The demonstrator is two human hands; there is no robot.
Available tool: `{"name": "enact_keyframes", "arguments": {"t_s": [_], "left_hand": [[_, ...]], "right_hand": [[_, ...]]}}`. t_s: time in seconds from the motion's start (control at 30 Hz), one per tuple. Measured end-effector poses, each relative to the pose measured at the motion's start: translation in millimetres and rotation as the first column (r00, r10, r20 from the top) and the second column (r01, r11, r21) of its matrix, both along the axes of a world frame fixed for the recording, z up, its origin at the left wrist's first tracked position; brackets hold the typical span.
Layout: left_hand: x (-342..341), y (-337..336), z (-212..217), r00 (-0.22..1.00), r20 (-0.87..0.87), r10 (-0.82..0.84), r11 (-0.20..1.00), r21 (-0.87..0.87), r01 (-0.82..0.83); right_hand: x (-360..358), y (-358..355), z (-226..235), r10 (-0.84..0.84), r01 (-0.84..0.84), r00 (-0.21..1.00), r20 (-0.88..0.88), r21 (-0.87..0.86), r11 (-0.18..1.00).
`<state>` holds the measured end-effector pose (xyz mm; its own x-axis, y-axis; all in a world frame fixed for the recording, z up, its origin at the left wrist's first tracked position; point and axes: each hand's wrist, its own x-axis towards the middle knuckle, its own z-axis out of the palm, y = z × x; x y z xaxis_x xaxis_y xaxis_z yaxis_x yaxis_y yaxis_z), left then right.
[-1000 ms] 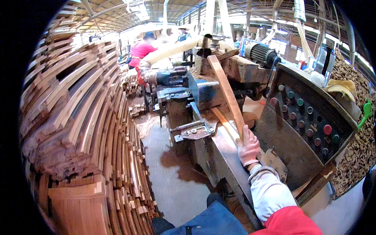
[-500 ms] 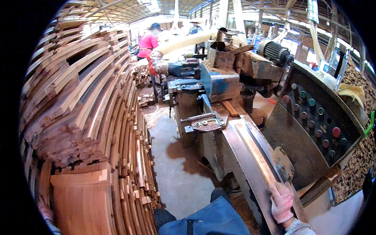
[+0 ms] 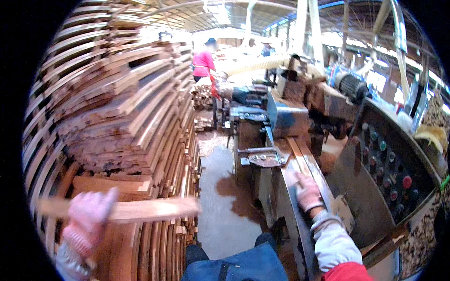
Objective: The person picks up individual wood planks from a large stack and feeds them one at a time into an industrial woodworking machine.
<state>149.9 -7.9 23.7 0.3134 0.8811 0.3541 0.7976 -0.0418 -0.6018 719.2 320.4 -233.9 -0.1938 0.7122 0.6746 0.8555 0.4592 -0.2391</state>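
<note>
My left hand [image 3: 90, 218], in a pale pink glove, is closed around a flat wooden board [image 3: 152, 209]. The board is held level above the stack on my left, slightly blurred. On the machine's metal bed [image 3: 300, 229], my gloved right hand [image 3: 308, 193] is closed on the near end of a wooden strip [image 3: 301, 159]. The strip lies lengthwise on the bed. Its far end reaches the woodworking machine [image 3: 288, 117], where the housing hides what lies beyond.
Tall stacks of curved wooden pieces [image 3: 159, 103] line my left. At the right stands a control panel [image 3: 386, 164] with coloured buttons. A metal clamp bracket [image 3: 264, 160] juts beside the bed. Farther back, a person in a pink top [image 3: 202, 63] stands near a ribbed hose [image 3: 258, 64].
My right hand has moved forward along the bed, and the strip has gone farther into the machine. My left hand has risen from the stack's edge with a board. The view has turned slightly left.
</note>
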Motion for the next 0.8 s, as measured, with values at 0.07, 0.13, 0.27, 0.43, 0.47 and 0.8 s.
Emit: {"name": "enact_keyframes", "arguments": {"t_s": [0.07,0.13,0.27,0.43,0.47,0.8], "left_hand": [[55.1,24.4,6.7,0.996,0.014,-0.087,0.984,-0.154,0.089],[97.8,97.3,-11.5,0.963,0.166,-0.21,0.874,-0.411,0.261],[195.4,172.2,-51.7,0.777,0.143,-0.613,0.749,-0.206,0.63],[197.5,174.2,-38.0,0.684,0.138,-0.717,0.691,0.007,0.723],[181.1,168.4,-26.3,0.738,0.175,-0.651,0.736,-0.088,0.671],[-134.9,53.5,-40.7,0.963,0.211,0.166,0.982,0.053,-0.181]], "right_hand": [[-93.9,-61.2,61.4,0.421,-0.436,0.898,-0.128,-0.127,0.891],[-118.8,-120.2,102.1,0.613,-0.617,0.787,-0.066,-0.096,0.781],[-107.0,-208.4,108.1,0.348,-0.359,0.931,-0.115,-0.471,0.805],[-21.0,-304.9,67.0,-0.027,-0.003,0.996,-0.081,-0.342,0.94],[-3.8,-323.9,58.7,-0.162,0.182,0.983,0.082,-0.458,0.87],[27.8,-234.8,18.9,-0.378,0.405,0.907,0.185,-0.144,0.903]]}}
